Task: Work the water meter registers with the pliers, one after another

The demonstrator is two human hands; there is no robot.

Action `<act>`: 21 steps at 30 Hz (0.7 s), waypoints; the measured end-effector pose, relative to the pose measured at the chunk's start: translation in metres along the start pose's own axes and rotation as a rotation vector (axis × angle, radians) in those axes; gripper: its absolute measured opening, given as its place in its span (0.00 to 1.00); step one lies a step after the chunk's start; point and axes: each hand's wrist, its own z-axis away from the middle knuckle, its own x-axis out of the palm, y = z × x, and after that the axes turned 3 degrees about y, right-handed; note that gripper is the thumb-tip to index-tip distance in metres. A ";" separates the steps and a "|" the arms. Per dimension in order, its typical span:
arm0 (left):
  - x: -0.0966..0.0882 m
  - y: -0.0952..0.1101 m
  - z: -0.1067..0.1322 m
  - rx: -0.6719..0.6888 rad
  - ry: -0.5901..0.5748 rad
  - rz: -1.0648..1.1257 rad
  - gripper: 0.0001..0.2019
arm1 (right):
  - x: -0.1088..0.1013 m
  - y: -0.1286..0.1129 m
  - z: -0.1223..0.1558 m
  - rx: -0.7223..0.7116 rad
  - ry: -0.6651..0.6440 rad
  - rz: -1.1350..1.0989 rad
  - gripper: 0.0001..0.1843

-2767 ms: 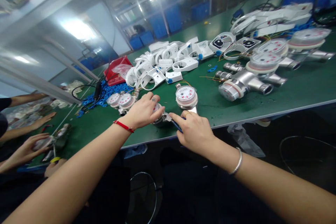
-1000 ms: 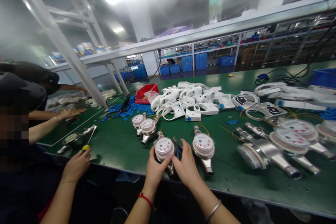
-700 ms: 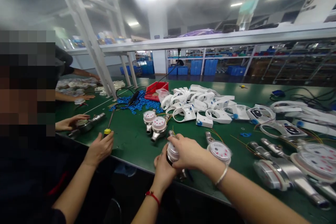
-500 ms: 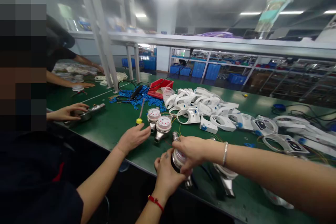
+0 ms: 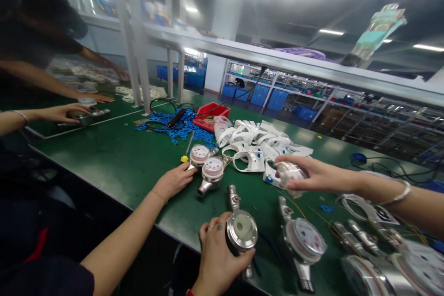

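My left hand (image 5: 220, 252) is wrapped round a metal water meter body (image 5: 242, 233) near the table's front edge. Its round top lies uncovered, showing a pale interior with a dark hole. Off to the right, above the table, my right hand (image 5: 308, 173) grips a whitish, translucent round meter dial unit (image 5: 290, 176), blurred and partly hidden by my fingers. A water meter with a white dial (image 5: 307, 240) rests beside the held body, and more meters (image 5: 412, 263) lie at the lower right. Two meters with red-marked dials (image 5: 212, 169) stand ahead.
A co-worker's hand (image 5: 175, 180) touches one of the meters ahead; their other hand (image 5: 65, 113) rests on a meter at left. White plastic brackets (image 5: 249, 159) are piled behind, near blue clips (image 5: 187, 122), a red bin (image 5: 211, 113) and a yellow-handled screwdriver (image 5: 184, 158). A shelf crosses overhead.
The dial unit has come off the meter body and moved right and up in my right hand. My left hand stays on the body. The co-worker's near hand has reached a meter.
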 end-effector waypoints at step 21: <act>-0.093 -0.065 0.023 -0.365 0.476 0.306 0.11 | 0.095 -0.083 -0.057 0.281 0.073 -1.593 0.17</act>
